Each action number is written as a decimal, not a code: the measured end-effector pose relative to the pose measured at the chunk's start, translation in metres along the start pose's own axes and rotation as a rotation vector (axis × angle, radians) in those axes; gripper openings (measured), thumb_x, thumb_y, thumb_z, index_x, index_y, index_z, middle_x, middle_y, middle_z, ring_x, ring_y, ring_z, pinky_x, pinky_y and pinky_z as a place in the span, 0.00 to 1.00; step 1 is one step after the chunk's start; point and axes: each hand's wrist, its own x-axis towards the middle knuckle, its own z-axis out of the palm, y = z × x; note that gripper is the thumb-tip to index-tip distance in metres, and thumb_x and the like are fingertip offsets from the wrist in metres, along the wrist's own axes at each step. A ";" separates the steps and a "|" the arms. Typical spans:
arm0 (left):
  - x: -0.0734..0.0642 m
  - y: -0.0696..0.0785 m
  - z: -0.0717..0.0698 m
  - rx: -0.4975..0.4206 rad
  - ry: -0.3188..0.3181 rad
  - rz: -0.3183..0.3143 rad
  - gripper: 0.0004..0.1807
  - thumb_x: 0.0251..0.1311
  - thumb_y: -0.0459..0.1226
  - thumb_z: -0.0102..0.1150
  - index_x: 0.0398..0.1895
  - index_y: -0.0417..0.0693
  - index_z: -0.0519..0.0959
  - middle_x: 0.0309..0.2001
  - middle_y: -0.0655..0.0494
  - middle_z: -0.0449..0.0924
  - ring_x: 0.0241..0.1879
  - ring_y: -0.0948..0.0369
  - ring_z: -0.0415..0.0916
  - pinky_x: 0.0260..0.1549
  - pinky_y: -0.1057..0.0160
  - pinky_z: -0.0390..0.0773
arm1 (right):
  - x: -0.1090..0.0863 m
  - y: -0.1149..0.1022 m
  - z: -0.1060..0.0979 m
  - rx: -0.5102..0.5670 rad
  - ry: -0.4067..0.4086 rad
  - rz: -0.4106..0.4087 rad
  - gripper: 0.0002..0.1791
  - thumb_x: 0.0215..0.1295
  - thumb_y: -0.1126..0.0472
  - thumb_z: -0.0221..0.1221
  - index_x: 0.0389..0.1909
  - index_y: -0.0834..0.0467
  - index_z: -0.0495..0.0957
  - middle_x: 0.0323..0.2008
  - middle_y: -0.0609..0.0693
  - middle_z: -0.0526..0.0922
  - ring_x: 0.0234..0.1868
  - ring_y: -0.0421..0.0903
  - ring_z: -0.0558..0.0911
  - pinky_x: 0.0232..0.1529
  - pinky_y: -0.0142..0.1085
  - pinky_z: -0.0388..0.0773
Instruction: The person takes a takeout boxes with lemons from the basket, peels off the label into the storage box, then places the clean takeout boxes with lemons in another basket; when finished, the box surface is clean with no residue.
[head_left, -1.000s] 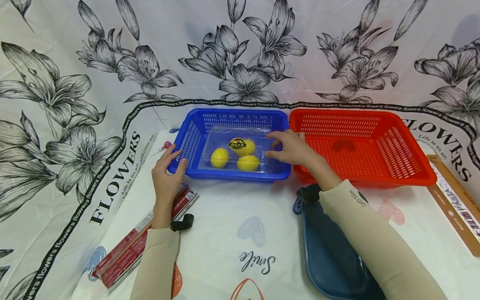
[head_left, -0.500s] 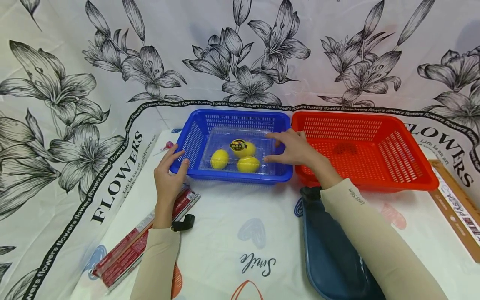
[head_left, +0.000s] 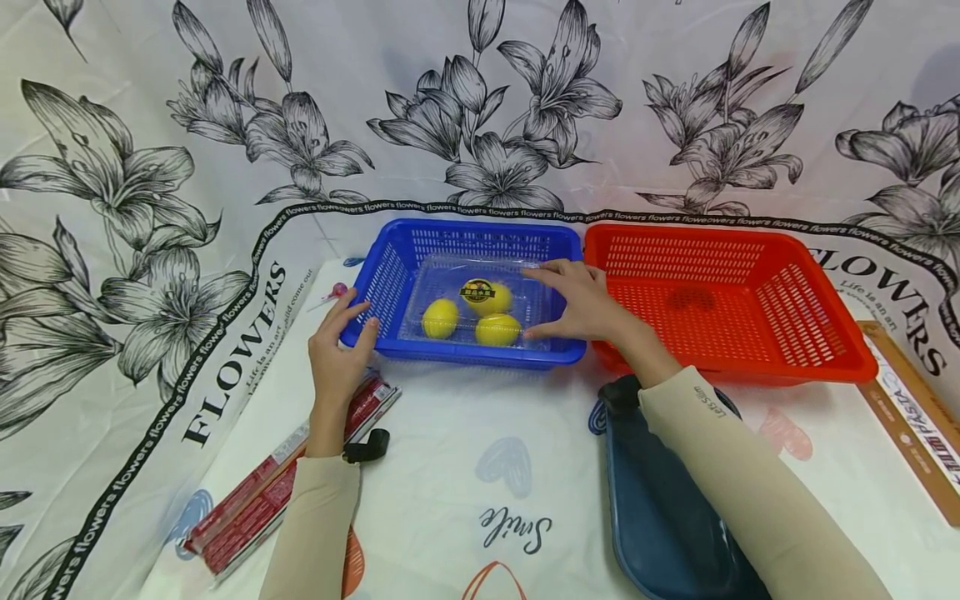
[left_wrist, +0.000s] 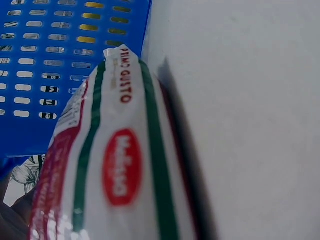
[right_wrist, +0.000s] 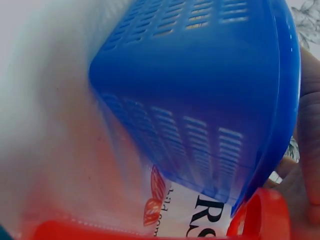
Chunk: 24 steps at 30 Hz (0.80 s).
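A clear plastic box (head_left: pixel 420 321) holding several yellow round fruits, probably lemons (head_left: pixel 497 330), lies in a blue basket (head_left: pixel 457 354). A black and gold label sits on its lid. My right hand (head_left: pixel 581 304) reaches over the basket's right rim, with thumb and forefinger spread apart at the box's right end; whether they press on it cannot be told. My left hand (head_left: pixel 337 358) rests at the basket's left rim, fingers over the edge and thumb near the front corner. The basket's wall (right_wrist: pixel 200 75) hides much of the right hand (right_wrist: pixel 307 130) in the right wrist view.
A red basket (head_left: pixel 750 367) adjoins the blue one on the right. Red pasta packets (head_left: pixel 255 512) lie under my left forearm. A dark blue tray (head_left: pixel 652 500) lies under my right arm, and a brown pasta box (head_left: pixel 911 417) is at far right. A small pink item (head_left: pixel 339 290) sits beside the left hand.
My right hand's thumb and forefinger have shifted slightly left, farther over the clear box. The left hand stays at the rim. The head view has shifted a little.
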 end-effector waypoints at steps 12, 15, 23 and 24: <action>0.000 0.001 0.000 -0.002 -0.001 0.007 0.20 0.64 0.45 0.65 0.56 0.47 0.85 0.70 0.61 0.75 0.74 0.59 0.67 0.73 0.45 0.65 | 0.003 -0.026 0.002 0.223 0.031 -0.098 0.39 0.56 0.44 0.73 0.69 0.47 0.75 0.74 0.56 0.69 0.76 0.59 0.60 0.73 0.69 0.48; 0.000 0.000 -0.001 -0.003 -0.002 0.008 0.20 0.64 0.45 0.65 0.56 0.46 0.85 0.70 0.62 0.75 0.74 0.59 0.67 0.73 0.45 0.66 | 0.004 -0.035 0.004 0.304 0.021 -0.112 0.36 0.58 0.44 0.72 0.68 0.47 0.76 0.71 0.52 0.73 0.77 0.57 0.62 0.77 0.67 0.45; 0.001 0.000 -0.001 -0.004 0.000 0.014 0.19 0.64 0.44 0.65 0.56 0.49 0.85 0.70 0.62 0.75 0.74 0.59 0.67 0.74 0.45 0.65 | 0.004 -0.057 0.017 0.392 -0.030 -0.216 0.31 0.59 0.46 0.72 0.65 0.47 0.79 0.67 0.47 0.79 0.76 0.55 0.67 0.79 0.60 0.49; 0.001 0.000 0.000 -0.004 0.000 0.013 0.19 0.64 0.44 0.65 0.56 0.49 0.85 0.70 0.62 0.75 0.74 0.59 0.67 0.74 0.45 0.65 | 0.004 -0.057 0.018 0.393 -0.031 -0.218 0.31 0.60 0.47 0.72 0.64 0.47 0.79 0.67 0.47 0.79 0.77 0.56 0.65 0.80 0.60 0.47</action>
